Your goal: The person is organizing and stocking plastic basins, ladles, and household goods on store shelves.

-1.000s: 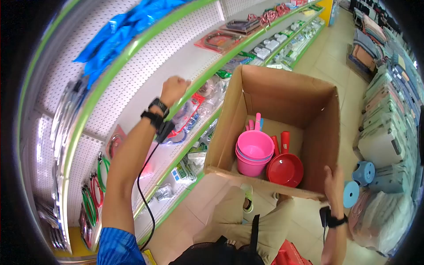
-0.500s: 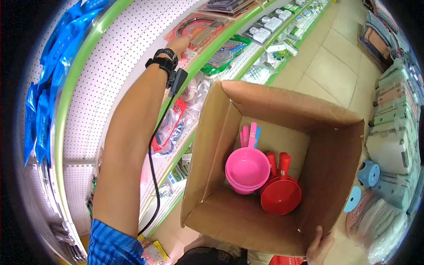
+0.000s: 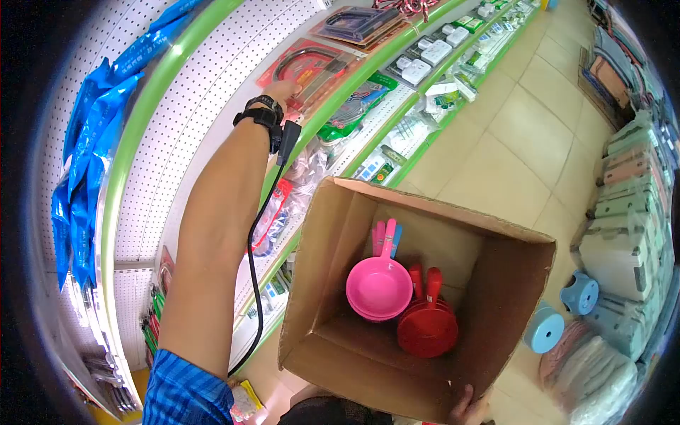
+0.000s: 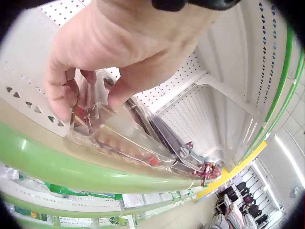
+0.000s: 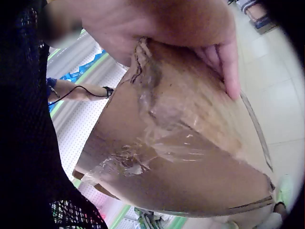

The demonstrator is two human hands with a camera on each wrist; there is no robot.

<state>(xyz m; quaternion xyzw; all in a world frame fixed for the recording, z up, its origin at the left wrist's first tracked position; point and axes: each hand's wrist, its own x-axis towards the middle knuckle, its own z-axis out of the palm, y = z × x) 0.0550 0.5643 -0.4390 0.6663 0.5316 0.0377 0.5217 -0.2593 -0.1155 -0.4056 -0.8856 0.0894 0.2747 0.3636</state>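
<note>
On the upper shelf, my left hand [image 3: 281,94] is at a flat red-and-clear package [image 3: 309,71] with a dark curved item inside. The left wrist view shows the hand [image 4: 114,52] with fingers and thumb pinching the plastic edge of the package [image 4: 128,143]. My right hand [image 3: 469,407] grips the near right corner of an open cardboard box [image 3: 397,393]; in the right wrist view the hand [image 5: 181,28] lies over the taped cardboard [image 5: 181,157]. Inside the box are pink dippers [image 3: 380,289] and red dippers [image 3: 428,329], handles pointing away.
Blue packages [image 3: 92,170] hang at the left. Dark packaged items [image 3: 358,27] lie farther along the shelf, white boxes [image 3: 425,57] on a lower one. Blue stools [image 3: 544,329] and wrapped goods [image 3: 620,248] stand right of the tiled aisle [image 3: 524,120].
My left hand has moved along the shelf onto the red package and now pinches it. The box swung toward the shelf, then shifted down and left in view, with my right hand still on it.
</note>
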